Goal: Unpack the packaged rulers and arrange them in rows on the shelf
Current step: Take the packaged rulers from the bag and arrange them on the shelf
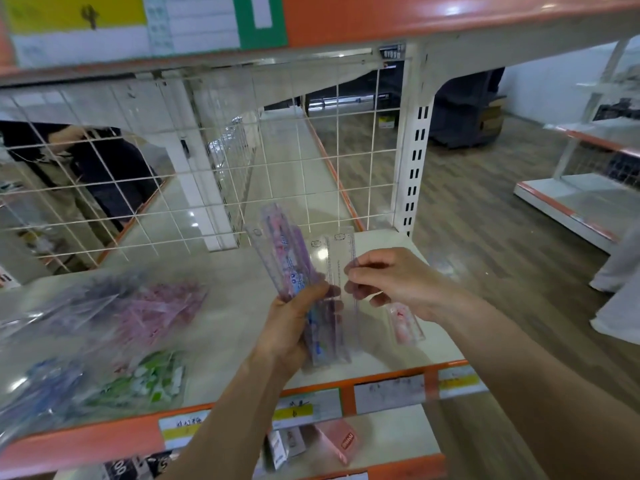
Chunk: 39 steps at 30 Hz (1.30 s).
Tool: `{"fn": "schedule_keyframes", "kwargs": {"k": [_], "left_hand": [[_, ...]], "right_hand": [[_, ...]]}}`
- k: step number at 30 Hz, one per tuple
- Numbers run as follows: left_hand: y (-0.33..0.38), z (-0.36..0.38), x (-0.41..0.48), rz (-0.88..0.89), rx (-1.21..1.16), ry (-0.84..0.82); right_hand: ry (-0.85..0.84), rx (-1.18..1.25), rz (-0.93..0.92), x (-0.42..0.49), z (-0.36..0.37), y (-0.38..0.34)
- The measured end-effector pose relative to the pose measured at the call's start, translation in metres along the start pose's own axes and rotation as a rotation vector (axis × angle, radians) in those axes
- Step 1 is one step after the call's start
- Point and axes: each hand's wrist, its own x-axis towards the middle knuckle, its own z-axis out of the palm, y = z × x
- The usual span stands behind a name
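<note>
My left hand point(294, 327) grips a bundle of clear rulers point(294, 268) with pink, blue and purple print, held upright over the white shelf point(235, 320). My right hand point(391, 282) pinches one clear ruler point(341, 261) just right of the bundle, fingers curled on its edge. A pink-printed ruler point(405, 323) lies flat on the shelf below my right wrist. Plastic bags of packaged rulers lie at the left: a pink and purple one point(138, 306), a green one point(145, 379) and a blue one point(38, 389).
A white wire grid point(214, 174) backs the shelf, with a slotted upright post point(414, 168) at its right end. An orange front rail point(346, 396) carries price labels. Small boxes point(311, 441) sit on the shelf below. A person stands behind the grid at left.
</note>
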Motion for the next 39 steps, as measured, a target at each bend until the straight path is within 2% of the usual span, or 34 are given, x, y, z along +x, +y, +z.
{"fn": "schedule_keyframes", "kwargs": {"k": [5, 9, 11, 15, 17, 25, 32, 39], "left_hand": [[-0.001, 0.001, -0.001, -0.001, 0.019, -0.009], [-0.001, 0.001, -0.002, 0.000, 0.046, -0.014], [0.000, 0.002, -0.004, 0.003, 0.042, -0.022], [0.000, 0.002, -0.005, 0.010, 0.033, -0.029], [0.000, 0.001, -0.005, 0.015, 0.037, -0.030], [-0.002, 0.002, -0.002, 0.024, 0.039, -0.021], [-0.002, 0.003, -0.002, 0.027, 0.052, -0.034], [-0.003, 0.001, -0.002, 0.035, 0.053, -0.035]], "right_hand": [[-0.040, 0.098, 0.020, -0.003, -0.007, 0.001], [-0.047, 0.046, 0.052, -0.005, -0.015, -0.002], [0.007, 0.038, 0.049, -0.004, -0.018, -0.003], [0.190, 0.226, 0.070, 0.002, -0.033, 0.001], [0.242, 0.221, 0.085, 0.003, -0.043, 0.005], [0.253, 0.025, 0.107, 0.005, -0.080, 0.013], [0.315, -0.496, 0.118, 0.019, -0.092, 0.032], [0.376, -0.768, 0.108, 0.036, -0.081, 0.043]]}}
